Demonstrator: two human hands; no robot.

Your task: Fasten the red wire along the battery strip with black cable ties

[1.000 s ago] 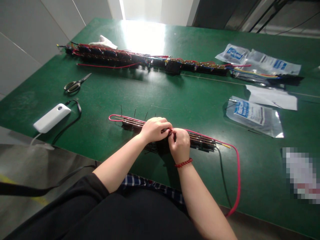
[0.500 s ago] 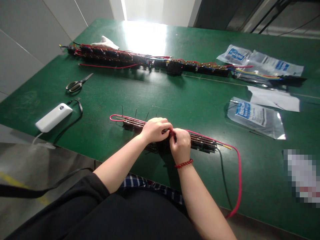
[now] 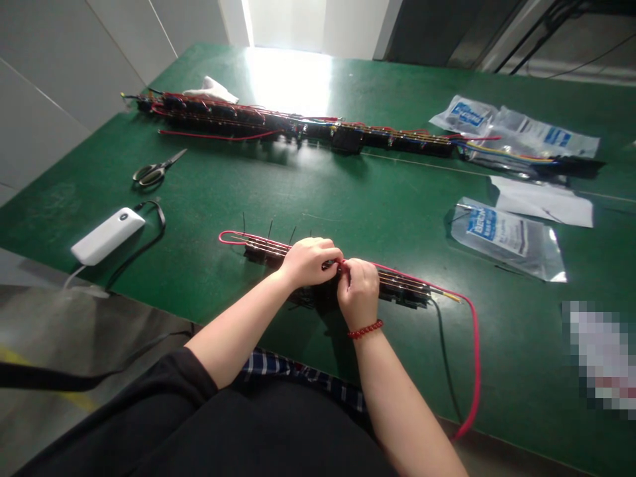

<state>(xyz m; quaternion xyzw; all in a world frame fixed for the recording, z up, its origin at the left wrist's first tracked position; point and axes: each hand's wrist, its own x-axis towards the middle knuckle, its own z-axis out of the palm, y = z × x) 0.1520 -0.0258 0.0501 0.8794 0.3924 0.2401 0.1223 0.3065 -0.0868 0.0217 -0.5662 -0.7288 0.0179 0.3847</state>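
Note:
A black strip-shaped wiring assembly [image 3: 402, 286] with thin bare rods lies along the near side of the table. A red wire [image 3: 422, 277] runs on top, looping back at the left end and hanging over the table edge at the right. My left hand [image 3: 312, 260] is closed over the middle of the assembly, thumb and fingers pinched on the red wire. Against it, my right hand [image 3: 358, 285] pinches the same spot; the fingertips hide the exact detail. Several thin black ties [image 3: 269, 228] stick up from the left part. A black wire [image 3: 442, 344] trails from the right end.
On the green table [image 3: 238, 179], a longer wired assembly [image 3: 308, 129] lies across the back. Scissors [image 3: 154, 173] and a white power bank [image 3: 108, 236] with a cable are at left. Clear plastic bags [image 3: 511, 242] and white paper [image 3: 541, 201] lie at right.
Both hands stay pinched together at the same place on the assembly. The whole view has shifted slightly; nothing on the table has visibly moved.

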